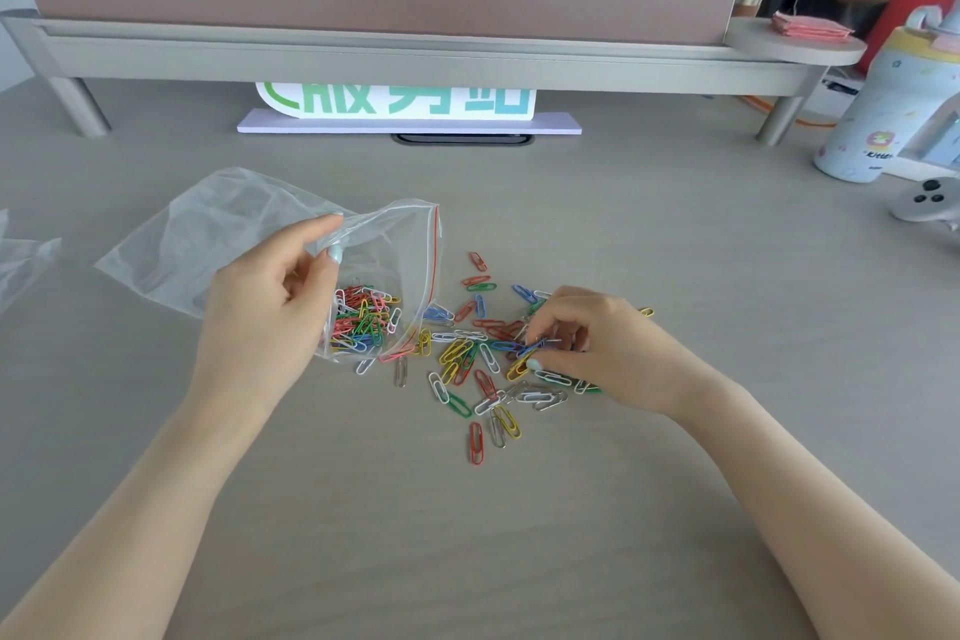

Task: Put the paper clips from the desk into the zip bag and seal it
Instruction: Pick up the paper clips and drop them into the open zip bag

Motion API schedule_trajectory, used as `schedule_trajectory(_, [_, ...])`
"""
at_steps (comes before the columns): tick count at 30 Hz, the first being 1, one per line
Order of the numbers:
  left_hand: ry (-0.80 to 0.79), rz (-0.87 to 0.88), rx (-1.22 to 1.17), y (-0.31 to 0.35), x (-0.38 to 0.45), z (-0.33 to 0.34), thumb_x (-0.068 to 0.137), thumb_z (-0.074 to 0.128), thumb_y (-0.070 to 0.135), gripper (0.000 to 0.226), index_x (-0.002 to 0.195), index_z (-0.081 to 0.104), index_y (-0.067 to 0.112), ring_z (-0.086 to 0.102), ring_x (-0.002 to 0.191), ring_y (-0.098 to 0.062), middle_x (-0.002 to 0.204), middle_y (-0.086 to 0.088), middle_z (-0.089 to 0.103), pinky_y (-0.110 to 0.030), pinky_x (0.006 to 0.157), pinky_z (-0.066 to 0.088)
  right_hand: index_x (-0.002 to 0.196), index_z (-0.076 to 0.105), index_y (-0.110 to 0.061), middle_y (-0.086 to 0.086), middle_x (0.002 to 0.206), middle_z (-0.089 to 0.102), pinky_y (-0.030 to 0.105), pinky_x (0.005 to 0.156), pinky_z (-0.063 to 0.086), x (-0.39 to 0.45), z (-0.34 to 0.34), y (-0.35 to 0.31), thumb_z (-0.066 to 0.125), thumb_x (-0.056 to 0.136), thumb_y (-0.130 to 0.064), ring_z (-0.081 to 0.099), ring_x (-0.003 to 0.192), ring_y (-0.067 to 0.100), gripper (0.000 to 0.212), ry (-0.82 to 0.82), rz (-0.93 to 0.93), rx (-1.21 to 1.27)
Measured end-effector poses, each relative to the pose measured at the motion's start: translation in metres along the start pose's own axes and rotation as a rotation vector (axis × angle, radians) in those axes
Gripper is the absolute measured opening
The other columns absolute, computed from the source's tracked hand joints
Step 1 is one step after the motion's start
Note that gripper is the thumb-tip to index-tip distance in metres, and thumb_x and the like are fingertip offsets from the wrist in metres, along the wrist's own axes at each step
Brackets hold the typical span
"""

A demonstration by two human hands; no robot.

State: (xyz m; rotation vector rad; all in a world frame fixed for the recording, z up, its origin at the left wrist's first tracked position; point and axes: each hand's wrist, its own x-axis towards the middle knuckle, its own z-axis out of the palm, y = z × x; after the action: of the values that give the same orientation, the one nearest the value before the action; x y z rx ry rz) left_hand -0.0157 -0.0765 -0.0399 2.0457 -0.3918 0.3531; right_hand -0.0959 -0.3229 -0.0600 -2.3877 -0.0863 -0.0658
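A clear zip bag (208,234) with a red zip line lies on the grey desk, its mouth facing right and held open. My left hand (270,307) pinches the bag's upper lip near the mouth. Several coloured paper clips (363,322) sit inside the bag by the opening. A scattered pile of loose paper clips (467,369) lies on the desk just right of the bag. My right hand (592,343) rests on the right part of that pile, with thumb and fingers curled round a few clips.
A monitor riser (415,57) runs along the back with a green-lettered sign (400,104) under it. A patterned bottle (883,120) and a grey controller (930,205) stand at the right edge. Another clear bag (21,260) lies far left. A person sits at the back right.
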Motion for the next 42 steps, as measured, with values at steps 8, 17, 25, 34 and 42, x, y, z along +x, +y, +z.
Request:
schedule_trajectory(8, [0.003,-0.014,0.0,0.0,0.0,0.001,0.09,0.049,0.01,0.034,0.114,0.062,0.03,0.042,0.043,-0.005,0.051,0.013,0.048,-0.007,0.043,0.03,0.077,0.071,-0.016,-0.008,0.074,0.061,0.011,0.061,0.043,-0.001,-0.004,-0.003,0.07,0.076,-0.005,0.056,0.064,0.006,0.011,0.092,0.046,0.082])
schedule_trajectory(17, [0.004,0.001,-0.008,0.001,0.0,0.0,0.089,0.05,0.011,0.034,0.116,0.062,0.029,0.043,0.047,-0.007,0.057,-0.001,0.048,-0.008,0.046,0.032,0.07,0.069,-0.025,0.007,0.07,0.069,0.024,0.062,0.044,0.0,-0.005,-0.004,0.069,0.077,-0.01,0.056,0.061,0.008,0.016,0.188,0.142,0.213])
schedule_trajectory(25, [0.006,0.012,-0.019,-0.001,0.001,-0.002,0.09,0.05,0.013,0.032,0.116,0.062,0.028,0.043,0.047,-0.004,0.053,0.013,0.049,-0.007,0.047,0.032,0.077,0.067,-0.013,-0.011,0.056,0.062,0.012,0.057,0.042,0.01,-0.004,-0.019,0.065,0.081,-0.002,0.051,0.051,0.0,0.012,0.194,0.075,0.505])
schedule_trajectory(34, [0.006,-0.001,-0.037,0.0,0.002,-0.004,0.09,0.05,0.014,0.034,0.117,0.062,0.029,0.043,0.046,-0.005,0.051,0.017,0.049,-0.006,0.047,0.032,0.074,0.065,-0.016,-0.003,0.06,0.064,0.019,0.066,0.05,0.051,0.017,-0.059,0.062,0.083,-0.005,0.056,0.062,0.01,0.016,0.194,0.012,0.64])
schedule_trajectory(42, [0.034,-0.009,-0.045,-0.002,0.005,-0.007,0.09,0.049,0.013,0.035,0.118,0.061,0.029,0.042,0.044,-0.004,0.049,0.017,0.047,-0.007,0.046,0.031,0.08,0.07,-0.017,-0.008,0.063,0.063,0.022,0.064,0.046,0.1,0.058,-0.075,0.062,0.081,-0.008,0.055,0.059,0.006,0.011,0.201,0.024,0.377])
